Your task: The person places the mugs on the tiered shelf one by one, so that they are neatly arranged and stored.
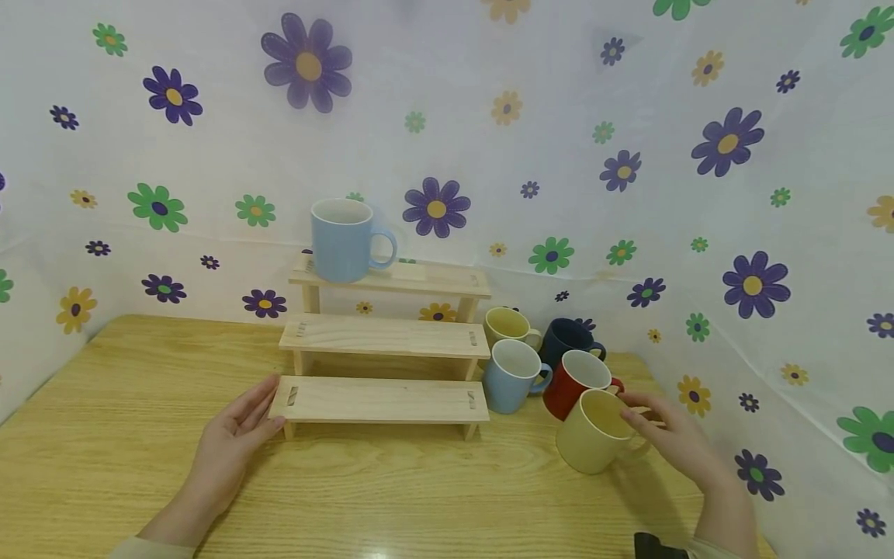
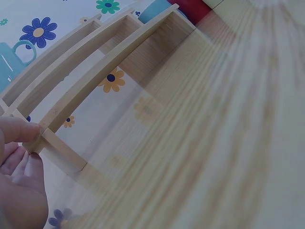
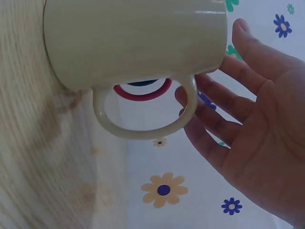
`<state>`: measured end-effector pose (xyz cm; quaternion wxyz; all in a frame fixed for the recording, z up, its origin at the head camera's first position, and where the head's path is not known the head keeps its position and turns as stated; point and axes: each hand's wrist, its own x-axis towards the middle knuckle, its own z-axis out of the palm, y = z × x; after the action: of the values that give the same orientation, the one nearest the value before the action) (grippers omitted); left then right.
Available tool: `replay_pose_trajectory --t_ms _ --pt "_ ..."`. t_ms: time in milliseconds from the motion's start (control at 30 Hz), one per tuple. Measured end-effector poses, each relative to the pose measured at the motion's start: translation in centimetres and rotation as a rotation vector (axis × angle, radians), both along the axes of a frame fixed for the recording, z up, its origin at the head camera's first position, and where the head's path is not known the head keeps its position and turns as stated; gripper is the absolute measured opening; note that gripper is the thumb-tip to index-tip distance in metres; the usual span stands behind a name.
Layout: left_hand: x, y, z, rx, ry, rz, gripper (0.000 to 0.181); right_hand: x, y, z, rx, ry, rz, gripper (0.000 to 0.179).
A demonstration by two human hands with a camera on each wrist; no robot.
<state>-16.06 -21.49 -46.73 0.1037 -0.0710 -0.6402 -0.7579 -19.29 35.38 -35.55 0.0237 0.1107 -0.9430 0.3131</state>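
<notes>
Near yellow mug [image 1: 587, 442]: on the tabletop [image 1: 391, 497], front right, nearest of five mugs there. Right hand [image 1: 673, 442] at its rim, handle side; fingers apart, not clamped, contact unclear. Left hand [image 1: 233, 442]: thumb and fingers pinch the left end of the bottom shelf [image 1: 380, 400], front tier of the rack [image 1: 384, 338].

To do it well, my call: bring the right fingers and thumb together on rim or handle [image 3: 143, 134] before taking weight, keep the mug level, go straight up first so it doesn't knock the red mug [image 1: 562, 392] just behind. Left pinch should be light, just enough against sliding; a hard tug could shake the top blue mug [image 1: 340, 247].

Counts: red, one. Blue, two: low blue mug [image 1: 506, 384] right of the rack, other on the top shelf [image 1: 433, 277]. Navy mug [image 1: 559, 341], one. Yellow, two: near one plus back yellow mug [image 1: 493, 335]. Six mugs total; one rack, three shelves.
</notes>
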Motion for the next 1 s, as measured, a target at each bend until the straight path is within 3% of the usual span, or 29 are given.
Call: replay_pose_trajectory --t_ms 400,733,1000 --pt "0.2 0.2 0.2 0.010 0.003 -0.009 0.062 0.0 1.4 -1.6 -0.144 -0.164 -0.016 0.048" --pt "0.0 0.0 0.1 -0.007 -0.005 -0.001 0.062 -0.3 3.0 -3.4 -0.210 -0.169 -0.025 0.050" --pt "-0.1 0.0 0.1 -0.003 -0.005 -0.004 0.062 -0.4 3.6 -5.6 -0.430 -0.125 0.069 0.044"
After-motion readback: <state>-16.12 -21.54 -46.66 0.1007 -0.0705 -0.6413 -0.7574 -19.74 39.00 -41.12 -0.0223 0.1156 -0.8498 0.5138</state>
